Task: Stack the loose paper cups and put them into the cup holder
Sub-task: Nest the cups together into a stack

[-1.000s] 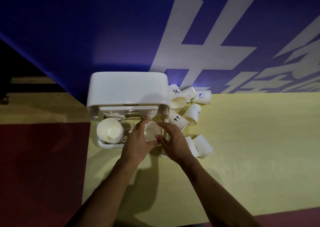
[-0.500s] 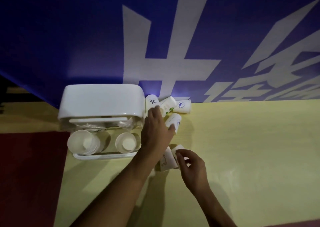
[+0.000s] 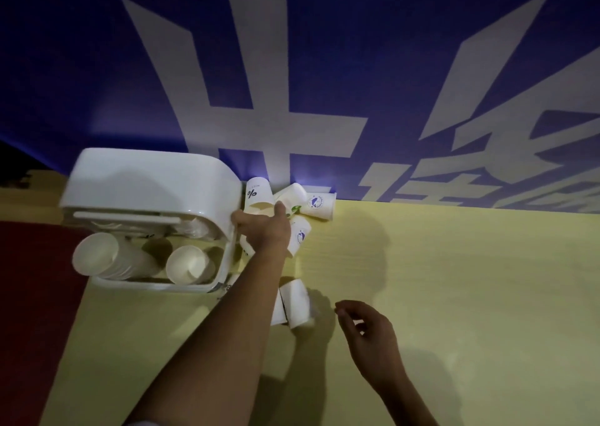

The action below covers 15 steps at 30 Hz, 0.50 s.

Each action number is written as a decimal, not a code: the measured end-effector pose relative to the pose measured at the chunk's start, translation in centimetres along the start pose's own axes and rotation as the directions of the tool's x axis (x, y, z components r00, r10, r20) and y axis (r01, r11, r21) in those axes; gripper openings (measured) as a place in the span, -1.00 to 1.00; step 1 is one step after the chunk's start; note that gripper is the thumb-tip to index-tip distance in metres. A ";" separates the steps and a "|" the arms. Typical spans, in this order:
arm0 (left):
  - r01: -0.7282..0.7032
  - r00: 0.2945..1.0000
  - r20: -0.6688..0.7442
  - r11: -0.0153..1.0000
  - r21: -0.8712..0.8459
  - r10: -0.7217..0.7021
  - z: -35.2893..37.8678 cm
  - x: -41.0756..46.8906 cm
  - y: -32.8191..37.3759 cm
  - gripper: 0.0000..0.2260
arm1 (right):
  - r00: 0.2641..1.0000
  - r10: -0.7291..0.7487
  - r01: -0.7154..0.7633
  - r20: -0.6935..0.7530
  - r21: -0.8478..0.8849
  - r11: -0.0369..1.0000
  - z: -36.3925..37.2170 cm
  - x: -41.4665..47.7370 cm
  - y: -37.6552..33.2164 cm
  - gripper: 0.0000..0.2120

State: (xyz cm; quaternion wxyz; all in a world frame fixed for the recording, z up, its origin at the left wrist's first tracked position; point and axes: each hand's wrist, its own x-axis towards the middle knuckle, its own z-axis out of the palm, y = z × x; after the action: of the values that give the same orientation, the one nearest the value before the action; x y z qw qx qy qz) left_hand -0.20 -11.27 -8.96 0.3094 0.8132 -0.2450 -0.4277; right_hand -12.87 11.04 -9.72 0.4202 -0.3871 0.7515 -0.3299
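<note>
Our left hand [image 3: 263,231] straddles the white percent-marked paper cup [image 3: 256,195], grip unclear; our right hand [image 3: 367,338], loosely curled and empty, has left the lying white cup [image 3: 295,302].

setting: event-style drinks stand | 12 o'clock: blue white-lettered backdrop [image 3: 357,52] | 9 o'clock: white plastic cup holder [image 3: 149,182]

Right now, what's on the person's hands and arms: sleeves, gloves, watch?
Left hand and right hand are bare: no gloves, rings or watch visible. Both forearms are uncovered; a pale sliver at the frame's bottom edge may be a sleeve hem.
</note>
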 end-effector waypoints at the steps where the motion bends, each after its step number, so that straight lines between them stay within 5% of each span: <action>1: 0.004 1.000 -0.022 1.000 -0.025 -0.005 0.3 0.3 -0.1 -0.30 | 1.000 -0.010 0.010 0.010 -0.004 1.000 -0.3 0.4 0.0 -0.80; 4: -0.022 0.996 -0.085 0.996 -0.091 0.014 0.7 0.7 -0.2 -0.31 | 0.999 -0.033 0.033 0.033 -0.008 0.999 -1.4 2.3 -0.3 -0.78; 8: -0.223 0.970 -0.114 0.973 -0.061 0.215 -1.0 -0.3 -0.9 -0.34 | 0.994 -0.107 0.105 -0.017 -0.074 0.992 -2.0 7.5 -0.9 -0.81; 12: -0.376 0.926 -0.014 0.926 0.044 0.377 -4.5 -3.4 -2.3 -0.32 | 0.971 -0.229 0.239 0.069 -0.253 0.937 -1.5 15.7 -3.0 -0.35; 15: -0.476 0.879 0.071 0.867 0.148 0.471 -7.2 -5.5 -3.4 -0.40 | 0.932 -0.297 0.362 0.208 -0.493 0.791 -0.1 20.6 -4.3 -0.13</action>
State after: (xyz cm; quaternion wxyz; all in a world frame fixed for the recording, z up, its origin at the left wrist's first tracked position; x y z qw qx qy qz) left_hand 3.52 -3.18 -5.25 0.3340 0.7435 -0.4756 -0.3308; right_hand -18.80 -8.68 -13.90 0.2788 -0.6306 0.7070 -0.1571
